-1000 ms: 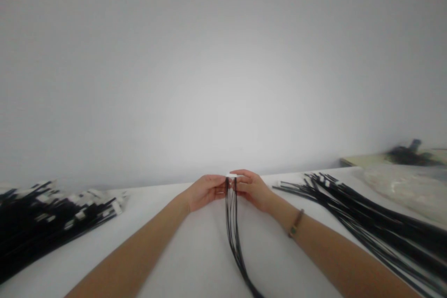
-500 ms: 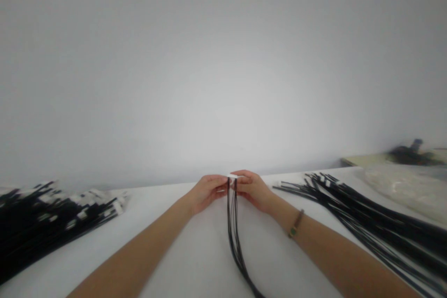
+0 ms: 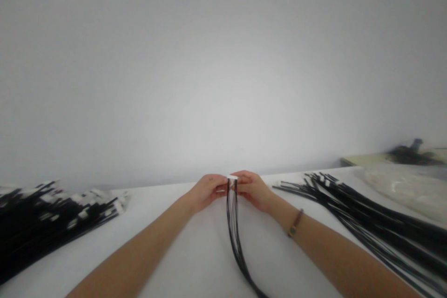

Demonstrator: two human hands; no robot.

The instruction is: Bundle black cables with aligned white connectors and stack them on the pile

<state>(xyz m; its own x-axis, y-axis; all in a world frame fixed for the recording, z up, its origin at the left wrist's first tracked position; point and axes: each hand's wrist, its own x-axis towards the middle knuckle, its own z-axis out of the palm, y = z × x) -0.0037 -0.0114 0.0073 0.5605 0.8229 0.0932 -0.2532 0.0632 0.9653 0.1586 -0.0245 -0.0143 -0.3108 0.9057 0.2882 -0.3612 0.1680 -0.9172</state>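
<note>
Between my two hands, near the far edge of the white table, is a white plastic connector (image 3: 232,177). Several thin black wires (image 3: 237,247) hang from it and curve down toward the lower right. My left hand (image 3: 208,192) is closed, thumb and fingers pinching the connector's left end. From the other side, my right hand (image 3: 252,190) pinches the right end with its fingers bent around it. The fingertips partly cover both ends of the connector.
A heap of black wire harnesses with white connectors (image 3: 52,219) lies on the left of the table (image 3: 195,260). More black wires (image 3: 366,214) are spread on the right. Behind them are a clear plastic bag (image 3: 405,188) and a dark object (image 3: 410,153). A plain wall rises behind.
Both hands keep their pinch on the connector. The wires have shifted very slightly; otherwise the scene looks the same.
</note>
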